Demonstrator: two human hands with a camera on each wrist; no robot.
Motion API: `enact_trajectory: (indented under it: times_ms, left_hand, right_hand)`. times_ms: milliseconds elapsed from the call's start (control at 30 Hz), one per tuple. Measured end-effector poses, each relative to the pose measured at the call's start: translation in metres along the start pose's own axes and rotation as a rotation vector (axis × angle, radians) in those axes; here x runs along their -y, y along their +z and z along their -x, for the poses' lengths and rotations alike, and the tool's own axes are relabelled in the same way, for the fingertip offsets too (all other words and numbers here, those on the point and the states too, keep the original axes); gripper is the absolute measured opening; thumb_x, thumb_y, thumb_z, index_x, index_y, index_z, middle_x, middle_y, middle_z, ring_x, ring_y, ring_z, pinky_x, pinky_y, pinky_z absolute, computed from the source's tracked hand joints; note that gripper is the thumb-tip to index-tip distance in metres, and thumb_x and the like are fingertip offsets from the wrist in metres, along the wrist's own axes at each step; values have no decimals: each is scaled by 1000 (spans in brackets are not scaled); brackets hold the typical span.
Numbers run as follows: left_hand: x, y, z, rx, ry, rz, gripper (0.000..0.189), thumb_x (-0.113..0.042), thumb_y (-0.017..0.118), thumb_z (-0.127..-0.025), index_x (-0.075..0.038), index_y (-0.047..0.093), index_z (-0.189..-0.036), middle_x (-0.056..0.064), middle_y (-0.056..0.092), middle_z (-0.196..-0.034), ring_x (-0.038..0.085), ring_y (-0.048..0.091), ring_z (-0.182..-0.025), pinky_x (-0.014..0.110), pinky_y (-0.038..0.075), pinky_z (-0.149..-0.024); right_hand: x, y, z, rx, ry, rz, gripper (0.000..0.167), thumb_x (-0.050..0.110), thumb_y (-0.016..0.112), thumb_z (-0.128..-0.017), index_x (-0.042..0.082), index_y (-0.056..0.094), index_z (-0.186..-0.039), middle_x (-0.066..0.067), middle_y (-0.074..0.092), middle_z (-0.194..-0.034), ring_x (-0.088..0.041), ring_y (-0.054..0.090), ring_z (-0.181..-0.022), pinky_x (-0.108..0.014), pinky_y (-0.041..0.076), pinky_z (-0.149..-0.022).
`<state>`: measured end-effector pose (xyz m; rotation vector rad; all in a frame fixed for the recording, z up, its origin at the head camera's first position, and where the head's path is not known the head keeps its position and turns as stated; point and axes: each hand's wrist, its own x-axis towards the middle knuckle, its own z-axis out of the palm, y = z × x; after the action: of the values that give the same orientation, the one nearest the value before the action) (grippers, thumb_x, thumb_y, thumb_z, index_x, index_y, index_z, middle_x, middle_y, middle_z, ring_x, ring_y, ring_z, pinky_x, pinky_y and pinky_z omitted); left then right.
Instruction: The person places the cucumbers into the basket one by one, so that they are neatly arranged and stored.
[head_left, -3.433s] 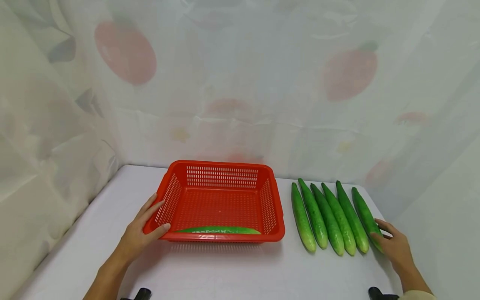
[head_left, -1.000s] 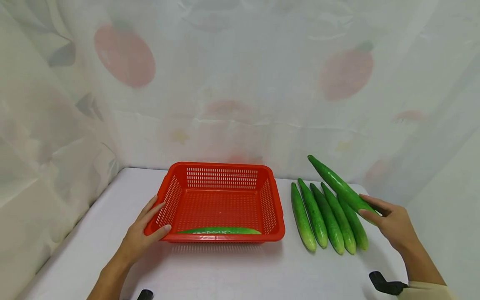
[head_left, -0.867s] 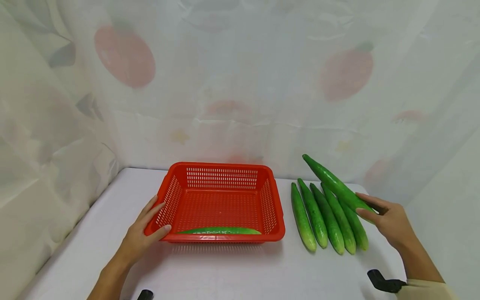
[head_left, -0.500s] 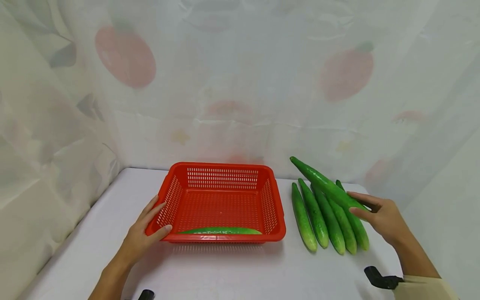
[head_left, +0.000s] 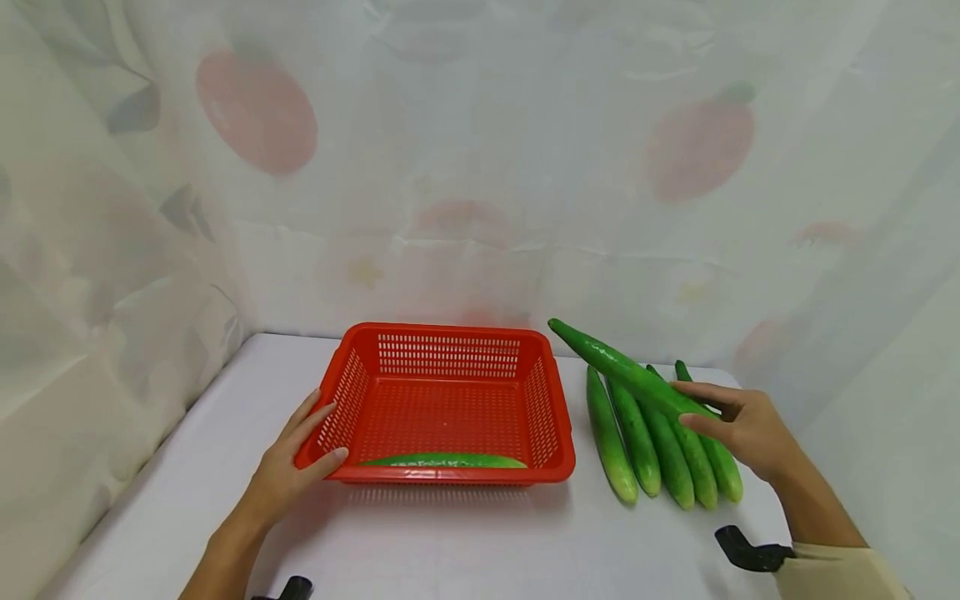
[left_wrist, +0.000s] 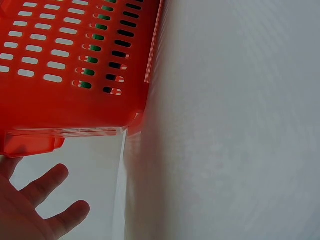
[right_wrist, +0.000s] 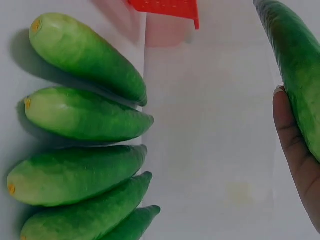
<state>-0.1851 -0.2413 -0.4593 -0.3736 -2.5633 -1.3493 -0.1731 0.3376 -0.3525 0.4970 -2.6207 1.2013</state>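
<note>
My right hand (head_left: 746, 429) holds a long green cucumber (head_left: 618, 365) near its thick end, thumb on the near side and fingers on the far side. The cucumber is raised and slants up to the left, its thin tip close to the right rim of a red plastic basket (head_left: 450, 475). In the right wrist view the held cucumber (right_wrist: 305, 75) shows at the right edge beside a finger (right_wrist: 292, 142). My left hand (head_left: 285, 471) rests on the basket's front left corner, its fingers (left_wrist: 47, 185) spread and fairly straight. One cucumber (head_left: 450, 460) lies inside along the front wall, partly hidden.
Several more cucumbers (head_left: 611, 446) lie side by side right of the basket, partly beneath the held one in the head view. A white-covered table (head_left: 450, 550) bears everything. Patterned curtains (head_left: 450, 167) hang close behind it and at the left.
My right hand took the rightmost cucumber, lifted it off the table and has carried it leftward over the row towards the basket. My left hand and the basket have stayed put.
</note>
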Motion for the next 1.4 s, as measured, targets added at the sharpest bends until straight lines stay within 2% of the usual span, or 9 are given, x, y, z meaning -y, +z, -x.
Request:
enact_trajectory:
  times_ms: [33, 100, 167, 267, 400, 567, 833, 1067, 1400]
  left_hand:
    - [0, 0, 0, -1, 1, -2, 65, -29, 71, -88, -13, 44, -145, -4, 18, -158, 32, 24, -138, 66, 32, -92]
    - [0, 1, -1, -1, 2, -1, 65, -29, 71, -88, -13, 44, -145, -4, 18, -158, 32, 24, -138, 65, 32, -92]
    - [1, 1, -1, 0, 2, 2, 65, -29, 71, -88, -14, 44, -145, -4, 18, -158, 32, 24, -138, 65, 32, -92]
    - [1, 2, -2, 2, 4, 5, 65, -28, 71, -88, -14, 44, -145, -5, 18, -158, 32, 23, -139, 65, 32, -92]
    - [0, 2, -2, 5, 1, 1, 65, -28, 71, -88, -14, 44, -146, -4, 18, -158, 32, 23, -138, 65, 33, -92]
    - [0, 2, -2, 4, 1, -10, 65, -29, 71, -88, -14, 44, -146, -4, 18, -158, 33, 24, -138, 65, 34, -91]
    - [-1, 2, -4, 1, 12, -11, 65, -29, 71, -88, -12, 45, -145, -3, 19, -158, 33, 25, -137, 64, 33, -92]
    - [-2, 1, -2, 2, -2, -17, 65, -28, 70, -88, -12, 44, -145, -3, 18, -158, 34, 26, -137, 65, 34, -91]
    - [-1, 0, -1, 0, 3, -10, 64, -30, 70, -88, -12, 45, -145, -3, 19, -158, 33, 26, -137, 63, 35, -91]
  right_hand:
    - [1, 1, -1, 2, -1, -6, 39, 8, 73, -87, 3, 65, -124, 13, 62, -117, 2, 46, -62, -24, 42, -52]
    - [4, 4, -3, 13, -11, -18, 39, 7, 73, -86, 3, 65, -124, 7, 63, -118, 2, 47, -62, -26, 42, -51]
    - [6, 7, -5, 24, -24, -25, 39, 6, 73, -86, 3, 66, -123, 2, 64, -118, 4, 56, -76, -21, 47, -60]
    - [10, 11, -10, 49, -46, -38, 39, 6, 73, -86, 1, 65, -123, -1, 64, -119, -2, 59, -102, -21, 50, -73]
    - [13, 17, -16, 78, -54, -93, 40, 4, 73, -85, -2, 64, -123, -9, 63, -120, -8, 62, -79, -24, 49, -60]
    - [17, 25, -23, 102, -39, -133, 40, 5, 73, -85, 0, 64, -124, -21, 60, -120, -14, 62, -72, -29, 50, -58]
    - [25, 39, -31, 123, -12, -164, 40, 8, 75, -84, 3, 66, -123, -17, 64, -114, -18, 58, -70, -30, 49, -57]
    - [30, 55, -45, 160, -27, -190, 40, 9, 75, -84, 8, 67, -124, -12, 65, -108, -23, 60, -79, -31, 52, -66]
    - [41, 82, -62, 233, -16, -235, 35, 12, 73, -87, 11, 69, -121, -8, 66, -100, -29, 59, -82, -37, 53, -66]
